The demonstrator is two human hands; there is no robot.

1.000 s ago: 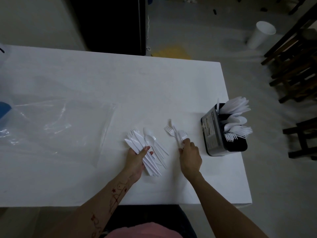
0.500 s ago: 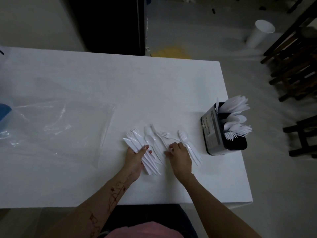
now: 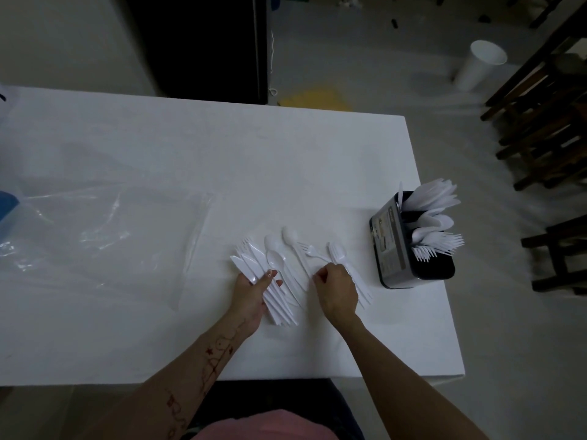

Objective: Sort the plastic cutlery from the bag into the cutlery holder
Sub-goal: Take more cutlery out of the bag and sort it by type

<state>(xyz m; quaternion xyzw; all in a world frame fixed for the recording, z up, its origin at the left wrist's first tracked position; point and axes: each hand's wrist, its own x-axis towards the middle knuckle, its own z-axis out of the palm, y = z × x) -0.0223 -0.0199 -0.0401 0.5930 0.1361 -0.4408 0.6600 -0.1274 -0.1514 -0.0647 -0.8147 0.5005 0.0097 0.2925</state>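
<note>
Far left on the worktop lies the clear bag, flat. The left hand grips a fanned bundle of knives. Loose spoons lie between the hands. The right hand curls over scattered forks; its grip I cannot tell. Right, the cutlery holder stands part-filled.

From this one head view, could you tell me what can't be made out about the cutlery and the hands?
- Holder compartments: the cutlery holder is packed, so its dividers are hidden.
- Right hand: its curled fingers face away, so whether they pinch a piece is unclear.
- Bundle count: the left hand covers part of the overlapping knife bundle.
- Plastic bag: transparent, and cut off by the left edge.
</note>
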